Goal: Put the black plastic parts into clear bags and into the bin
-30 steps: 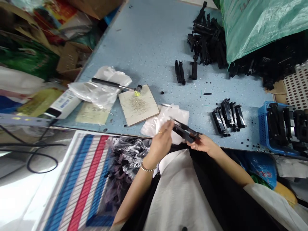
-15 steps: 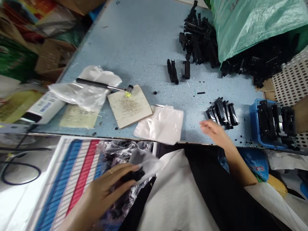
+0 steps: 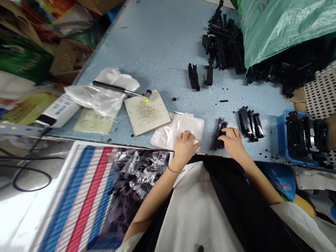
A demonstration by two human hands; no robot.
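Note:
On the stack of clear plastic bags (image 3: 193, 124) at the table's front edge rests my left hand (image 3: 185, 148), its bent fingers touching the top bag and its thumb standing apart. To the right, my right hand (image 3: 234, 143) has its thumb and fingers around a small group of black plastic parts (image 3: 219, 131), slightly blurred, on the table. Beside that hand lie more black plastic parts (image 3: 251, 124) in a row. Below my left arm, a crate (image 3: 86, 196) with blue, white and red stripes holds bagged black parts (image 3: 141, 175).
A hammer (image 3: 118, 87) lies across plastic film and a wooden board (image 3: 148, 115) at left. A heap of black parts (image 3: 223, 42) sits by a green sack (image 3: 283, 31). At right stands a blue basket (image 3: 283, 134) of similar parts. Loose bits dot the blue table (image 3: 157, 42).
My left hand has left the bagged parts over the crate and moved up to the bag stack. My right hand has closed on some black parts, now apart from their row.

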